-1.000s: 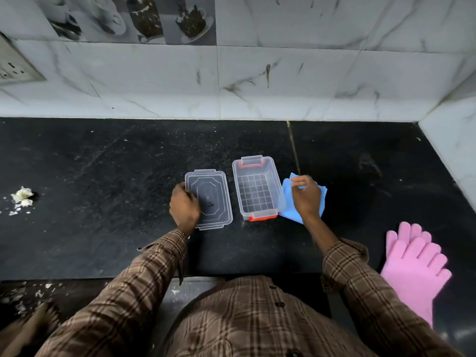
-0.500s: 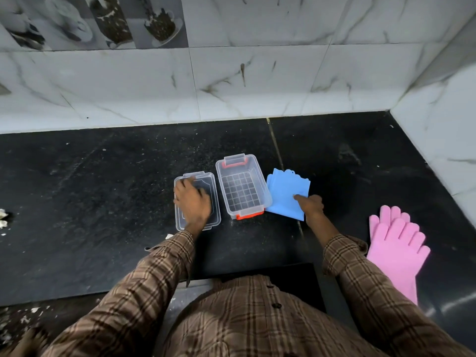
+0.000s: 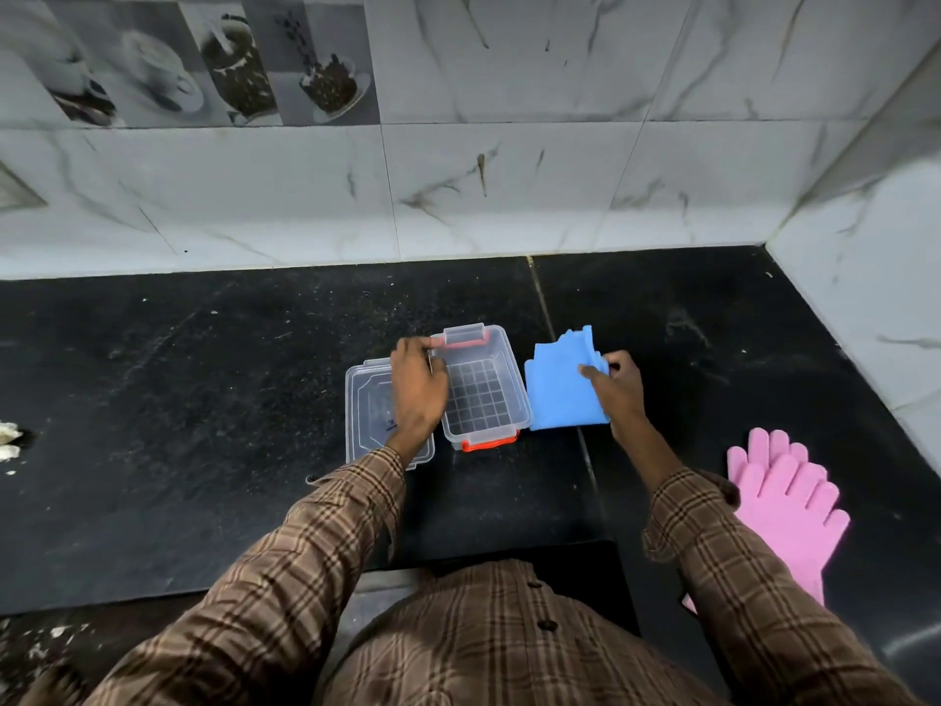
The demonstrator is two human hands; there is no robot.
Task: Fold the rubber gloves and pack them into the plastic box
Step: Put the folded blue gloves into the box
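Observation:
A clear plastic box (image 3: pixel 510 372) with orange clasps stands open and empty on the black counter. Its clear lid (image 3: pixel 367 415) lies flat just to its left. My left hand (image 3: pixel 418 387) rests over the lid with its fingers gripping the box's far left rim. Right of the box lies a folded blue rubber glove (image 3: pixel 557 392). My right hand (image 3: pixel 613 387) pinches the glove's right edge and lifts it slightly. A pink rubber glove (image 3: pixel 786 494) lies flat and unfolded at the near right, partly hidden by my right sleeve.
The black counter (image 3: pixel 203 400) meets a marble-tiled wall at the back and another on the right. White crumbs (image 3: pixel 7 440) lie at the far left edge. The counter's front edge steps inward near my body.
My left hand moved from the lid up to the box's far left rim. My right hand shifted from the blue glove's near corner to its right edge and took hold of it.

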